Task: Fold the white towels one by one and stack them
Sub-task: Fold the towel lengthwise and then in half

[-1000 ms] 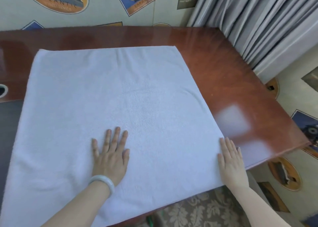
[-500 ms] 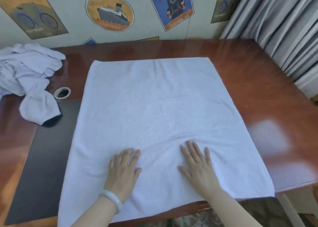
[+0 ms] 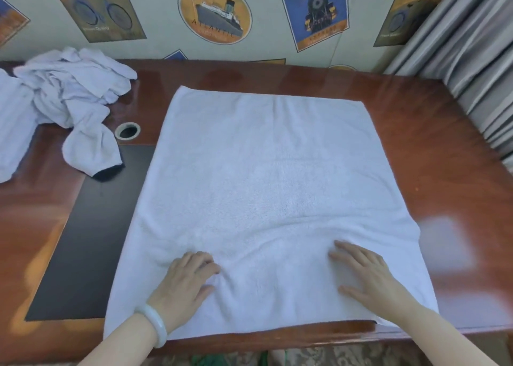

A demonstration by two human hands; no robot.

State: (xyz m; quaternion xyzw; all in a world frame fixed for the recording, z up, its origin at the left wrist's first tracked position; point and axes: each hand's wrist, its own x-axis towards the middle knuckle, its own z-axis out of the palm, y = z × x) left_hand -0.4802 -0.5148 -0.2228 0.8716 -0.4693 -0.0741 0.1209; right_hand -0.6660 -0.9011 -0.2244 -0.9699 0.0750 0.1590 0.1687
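Note:
A white towel [image 3: 263, 188] lies spread flat on the wooden table [image 3: 449, 171], reaching to the near edge. My left hand [image 3: 186, 279], with a pale bangle on the wrist, sits on the towel's near left part; its fingers curl into the cloth and bunch it into small creases. My right hand [image 3: 366, 277] rests on the near right part with fingers spread and nearly straight. A low ridge runs across the towel just beyond both hands. A heap of crumpled white towels [image 3: 69, 102] lies at the table's far left.
A black desk mat [image 3: 91, 240] lies under the towel's left side. A round cable hole [image 3: 127, 130] sits beside the heap. Grey curtains [image 3: 472, 74] hang at the right. The wall with posters runs behind the table.
My right hand slid from the towel's right edge to its near middle, then outward. My left hand's fingers went from flat to curled into the cloth. The view swung left, revealing the heap.

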